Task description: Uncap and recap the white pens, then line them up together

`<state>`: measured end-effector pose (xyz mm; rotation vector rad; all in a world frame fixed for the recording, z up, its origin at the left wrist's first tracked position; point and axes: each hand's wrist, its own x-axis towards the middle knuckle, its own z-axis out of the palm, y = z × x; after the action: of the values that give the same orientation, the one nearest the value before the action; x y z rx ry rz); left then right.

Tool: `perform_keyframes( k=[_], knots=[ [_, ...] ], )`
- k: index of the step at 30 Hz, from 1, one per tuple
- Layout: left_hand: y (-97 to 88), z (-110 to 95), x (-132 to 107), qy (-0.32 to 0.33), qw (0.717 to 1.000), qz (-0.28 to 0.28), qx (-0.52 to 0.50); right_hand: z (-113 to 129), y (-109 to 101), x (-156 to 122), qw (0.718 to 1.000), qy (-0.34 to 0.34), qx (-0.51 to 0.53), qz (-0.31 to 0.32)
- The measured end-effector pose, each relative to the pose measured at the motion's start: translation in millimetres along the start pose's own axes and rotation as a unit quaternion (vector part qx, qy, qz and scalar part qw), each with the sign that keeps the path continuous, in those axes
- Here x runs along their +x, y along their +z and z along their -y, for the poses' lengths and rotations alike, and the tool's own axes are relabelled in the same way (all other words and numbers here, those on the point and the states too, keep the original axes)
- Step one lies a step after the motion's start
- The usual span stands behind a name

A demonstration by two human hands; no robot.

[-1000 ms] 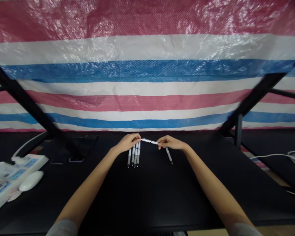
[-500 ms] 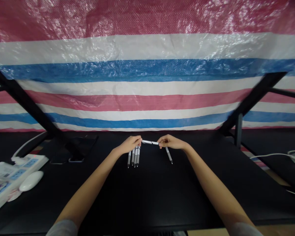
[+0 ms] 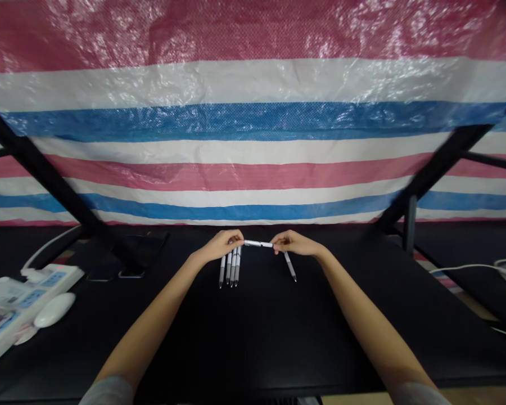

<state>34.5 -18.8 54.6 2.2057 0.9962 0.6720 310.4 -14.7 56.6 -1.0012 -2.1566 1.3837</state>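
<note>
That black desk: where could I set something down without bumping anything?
The widest bare patch of the black desk lies between the forearms, below the pens. It's crowded at the far left, around the power strip and white mouse, and where the left hand and right hand hold a white pen above the row of pens.

Ends of pen (image 3: 258, 243) hidden by fingers (image 3: 238, 239) of L hand (image 3: 219, 246) and R hand (image 3: 296, 244); tops of 4 pens (image 3: 231, 271) also under L hand. Power strip (image 3: 34, 295) at 8 o'clock cut off by frame, labels too small to read. Grey sleeves (image 3: 107, 392) cut off at 7 and 5 o'clock.
</note>
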Motion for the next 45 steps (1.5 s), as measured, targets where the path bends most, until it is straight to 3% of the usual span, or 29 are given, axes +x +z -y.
perform_keyframes(
  k=[6,11,20,28,32,40,45],
  knots=[
    [1.3,-1.2,-0.9,-0.016,0.999,0.004,0.048,3.2,0.5,-0.6,1.0,-0.002,-0.011,-0.001],
    [0.7,0.0,-0.9,-0.005,1.0,0.0,0.005,3.6,-1.3,-1.6,1.0,-0.004,-0.013,-0.008],
    [-2.6,-5.6,-3.2,-0.027,0.998,0.045,0.034,3.8,-0.9,-1.9,1.0,-0.008,-0.018,-0.004],
    [-2.9,-0.4,-1.7,-0.002,0.999,0.034,0.02,3.8,-1.8,-2.0,1.0,-0.006,-0.024,-0.003],
    [-3.5,-2.4,-2.6,-0.017,0.998,0.054,0.029,3.1,-1.4,-1.4,1.0,-0.003,-0.015,-0.005],
    [-3.1,-3.2,-2.8,-0.009,0.999,0.038,0.019,0.8,-2.9,-1.6,1.0,-0.006,-0.009,-0.002],
    [-2.8,-5.5,-3.6,-0.036,0.998,0.043,0.011,1.0,-2.9,-2.1,1.0,-0.004,-0.001,-0.003]
  ],
)
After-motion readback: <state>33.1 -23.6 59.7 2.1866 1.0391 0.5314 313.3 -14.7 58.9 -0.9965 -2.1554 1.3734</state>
